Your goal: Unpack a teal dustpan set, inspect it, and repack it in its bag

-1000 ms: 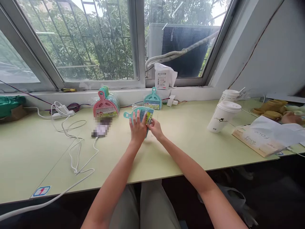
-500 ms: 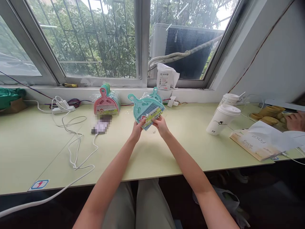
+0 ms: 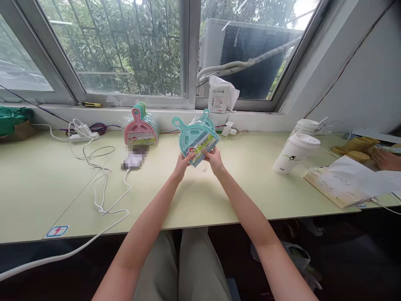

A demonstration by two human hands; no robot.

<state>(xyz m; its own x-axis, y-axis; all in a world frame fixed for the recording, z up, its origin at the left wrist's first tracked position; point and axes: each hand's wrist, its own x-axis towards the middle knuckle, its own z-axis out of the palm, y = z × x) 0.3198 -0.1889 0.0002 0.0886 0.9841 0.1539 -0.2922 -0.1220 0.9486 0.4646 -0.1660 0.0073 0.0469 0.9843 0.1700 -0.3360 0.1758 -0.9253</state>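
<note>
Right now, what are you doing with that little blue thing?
A person sits at a pale green desk by the window. Both hands, the left hand and the right hand, hold up a teal mini dustpan set in clear wrapping, lifted off the desk. A stack of similar sets, pink in front, leans near the sill. Two lidded paper cups stand to the right, where another person's hand rests.

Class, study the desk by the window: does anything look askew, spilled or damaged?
Nothing is spilled or visibly damaged. Only the front paper cup looks tilted. Both hands hold the wrapped teal dustpan.
</note>
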